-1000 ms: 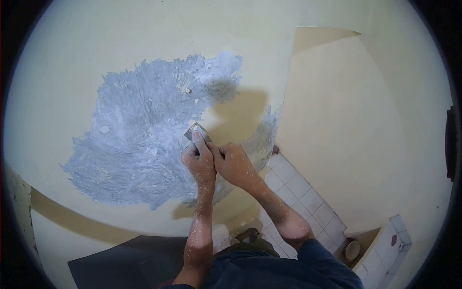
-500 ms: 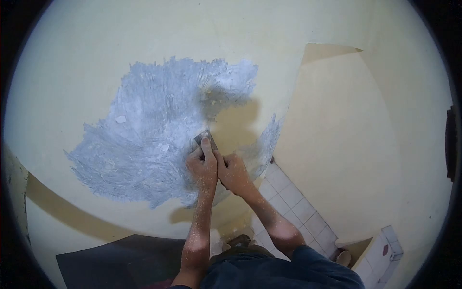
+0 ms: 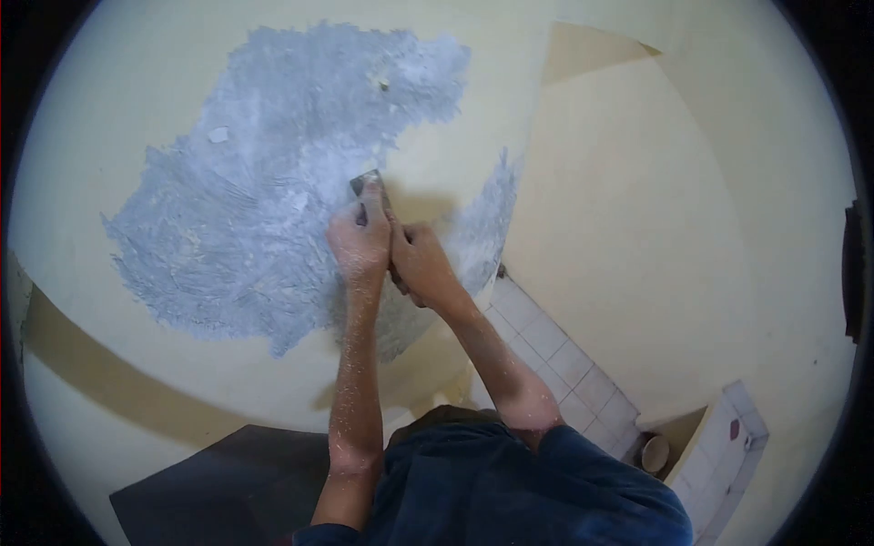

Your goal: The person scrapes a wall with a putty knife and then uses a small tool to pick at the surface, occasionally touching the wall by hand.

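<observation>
A scraper [image 3: 365,179] with a flat dark blade is pressed close against the wall, at the border between bare grey plaster [image 3: 264,182] and cream paint [image 3: 435,155]. My left hand [image 3: 358,241] is closed around it, the thumb stretched up along the blade. Just right and slightly lower, my right hand [image 3: 424,264] is wrapped round the handle, which the fingers mostly hide. Pale flecks of dust cover both forearms. A small hole [image 3: 383,86] shows in the plaster above the blade.
The wall corner runs down right of the patch to a tiled floor [image 3: 546,341]. A dark panel [image 3: 228,487] stands low at left. At lower right are a low tiled ledge [image 3: 728,455] and a round bucket [image 3: 654,453].
The view has tilted downward, so wall, hands and scraper appear higher. Against the plaster, the blade has shifted slightly down and left. Both hands keep their grip.
</observation>
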Demonstrator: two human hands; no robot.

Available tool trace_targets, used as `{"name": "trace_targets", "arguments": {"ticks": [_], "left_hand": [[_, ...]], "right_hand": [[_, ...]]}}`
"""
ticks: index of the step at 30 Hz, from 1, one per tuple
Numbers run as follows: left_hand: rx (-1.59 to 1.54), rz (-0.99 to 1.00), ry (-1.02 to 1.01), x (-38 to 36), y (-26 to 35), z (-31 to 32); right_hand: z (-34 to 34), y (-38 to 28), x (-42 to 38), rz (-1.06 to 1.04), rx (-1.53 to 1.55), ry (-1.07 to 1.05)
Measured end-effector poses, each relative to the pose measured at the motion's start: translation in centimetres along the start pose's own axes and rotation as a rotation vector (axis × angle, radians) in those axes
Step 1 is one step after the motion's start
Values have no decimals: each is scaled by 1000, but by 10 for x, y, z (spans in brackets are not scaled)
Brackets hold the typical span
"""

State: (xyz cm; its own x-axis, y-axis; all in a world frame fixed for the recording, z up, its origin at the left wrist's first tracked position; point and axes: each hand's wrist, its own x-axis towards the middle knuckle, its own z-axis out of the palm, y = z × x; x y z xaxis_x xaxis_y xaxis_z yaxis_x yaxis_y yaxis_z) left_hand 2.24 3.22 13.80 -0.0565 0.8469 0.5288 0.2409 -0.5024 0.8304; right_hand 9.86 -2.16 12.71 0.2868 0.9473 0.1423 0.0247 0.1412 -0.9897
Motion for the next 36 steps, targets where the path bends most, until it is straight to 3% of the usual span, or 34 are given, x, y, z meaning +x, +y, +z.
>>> {"name": "trace_targets", "arguments": {"ticks": [10,15,18,21,24,27,30,36], "left_hand": [[211,158,50,17,-4,-5],[160,122,75,7,-8,-1],[101,134,93,20,5,4],[146,127,120,9,3,3],[211,144,126,22,19,5],[212,126,93,23,21,4],[247,124,107,16,14,5],[156,89,63,25,32,7]], "right_hand": [[5,8,8,-72,143,-52],[2,11,13,-79,7,-58],[-6,-13,13,-100,107,-95],[-8,-10,7,-5,75,-89],[-3,-7,27,-120,-37,-36],[-10,-24,22,-100,214,-115],[-4,-2,19,43,26,-50],[-13,-29,27,-36,125,-91]]}}
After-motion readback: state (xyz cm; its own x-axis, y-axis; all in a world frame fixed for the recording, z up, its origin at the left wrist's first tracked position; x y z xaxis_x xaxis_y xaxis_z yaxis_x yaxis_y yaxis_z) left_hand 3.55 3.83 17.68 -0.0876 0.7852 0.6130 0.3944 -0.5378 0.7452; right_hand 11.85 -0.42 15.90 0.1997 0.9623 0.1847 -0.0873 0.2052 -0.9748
